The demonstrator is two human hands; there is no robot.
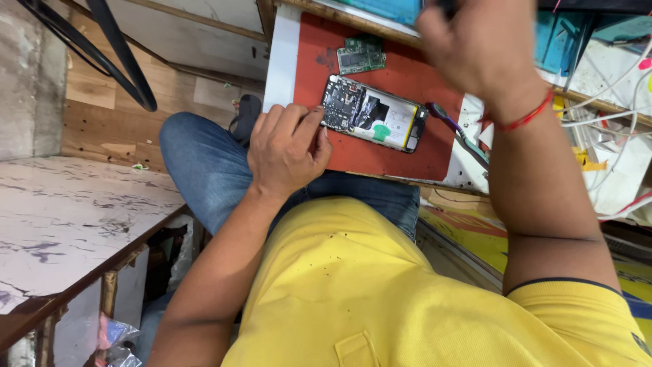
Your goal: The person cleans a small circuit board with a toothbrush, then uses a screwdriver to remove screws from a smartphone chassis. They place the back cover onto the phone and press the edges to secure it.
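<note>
already opened, a phone (372,113) lies back-off on a red mat (407,78), its dark circuit board and battery exposed, with a loose green board (361,56) beyond it. the left hand (285,146) pins the phone's near end with curled fingertips, while the right hand (482,44) is raised over the mat's far edge, its grip too hidden to tell. purple-handled tweezers (456,130) crowd the mat's right edge, leaving bare mat only ahead of the phone.

A green circuit board (362,56) lies on the red mat (407,81), purple-handled pliers (456,130) just beside white cables (611,115).
</note>
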